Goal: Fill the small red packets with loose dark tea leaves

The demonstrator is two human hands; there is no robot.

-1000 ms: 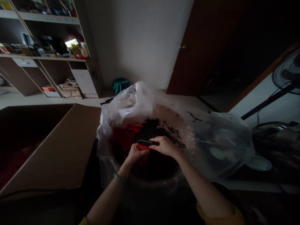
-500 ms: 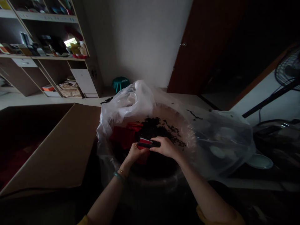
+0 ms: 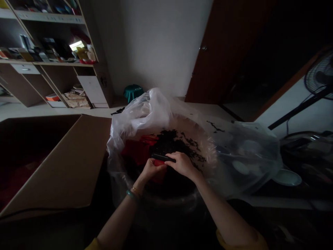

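In the head view, my left hand (image 3: 151, 169) is closed on a small red packet (image 3: 159, 162), which hangs upright above a lined tub. My right hand (image 3: 182, 163) is wrapped round a slim black bar that looks like a handheld bag sealer (image 3: 163, 157). The sealer lies across the packet's top edge, its jaws closed over it. Beneath both hands, dark loose leaves (image 3: 169, 140), apparently tea, lie in the tub with its clear plastic liner (image 3: 156, 111). More red packets (image 3: 135, 152) rest at the tub's left. The front of the tub is too dark to make out.
To the left stands an open cardboard box (image 3: 70, 156) with red things inside. Plastic sheeting (image 3: 244, 156) spreads right, near a pale round dish (image 3: 287, 177). A green-covered stool (image 3: 133, 93), shelves (image 3: 52, 62), a door (image 3: 221, 59) and a fan (image 3: 319, 76) are behind.
Half a second ago the sealer's jaws stood apart at the red packet's top; now they are closed on it again, as they were a second ago. Both hands have kept their places.
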